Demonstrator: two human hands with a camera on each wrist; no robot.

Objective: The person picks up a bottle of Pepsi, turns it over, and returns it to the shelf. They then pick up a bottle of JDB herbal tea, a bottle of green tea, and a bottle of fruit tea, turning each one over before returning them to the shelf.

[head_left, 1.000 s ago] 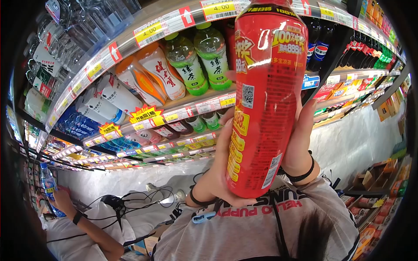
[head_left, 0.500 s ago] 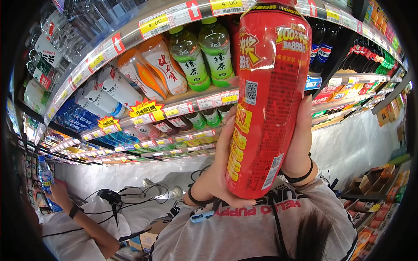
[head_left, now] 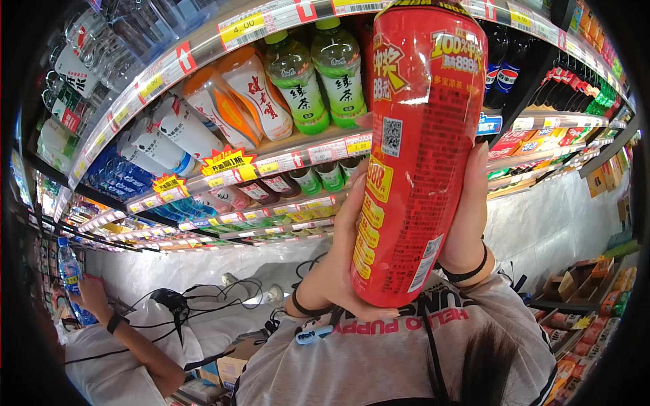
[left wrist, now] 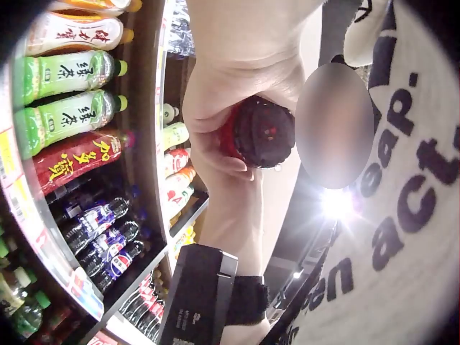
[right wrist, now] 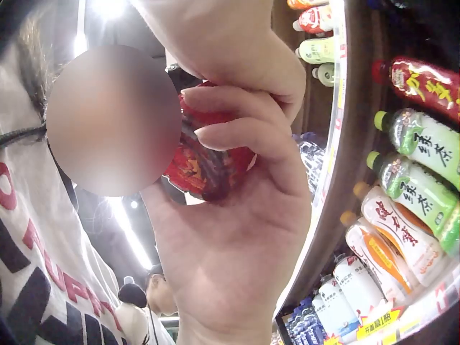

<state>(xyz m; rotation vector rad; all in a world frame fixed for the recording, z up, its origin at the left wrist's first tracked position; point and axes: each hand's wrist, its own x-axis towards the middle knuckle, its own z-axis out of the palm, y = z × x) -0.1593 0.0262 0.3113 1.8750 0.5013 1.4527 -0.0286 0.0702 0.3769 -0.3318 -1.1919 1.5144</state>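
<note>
A large red plastic bottle (head_left: 423,169) of herbal tea is held upright but leaning, its printed back label with a QR code towards my face. My left hand (head_left: 336,267) grips its lower left side, with one digit along the base. From the other side my right hand (head_left: 467,230) holds it, the thumb up along the label. In the left wrist view the bottle's dark round end (left wrist: 266,133) shows between the hands. The right wrist view has curled fingers (right wrist: 241,129) against the red bottle. Its cap is cut off at the top of the head view.
Ahead are drink shelves with green tea bottles (head_left: 338,78), orange-and-white bottles (head_left: 254,95) and cola bottles (head_left: 504,74). A price-tag rail (head_left: 244,30) runs above them. At left another person's hand (head_left: 93,296) holds a blue-labelled water bottle (head_left: 69,271). Cartons (head_left: 575,284) stand at right.
The head view has shifted slightly, so the shelves sit a little differently behind the red bottle. Both hands keep their hold on it, with hardly any movement.
</note>
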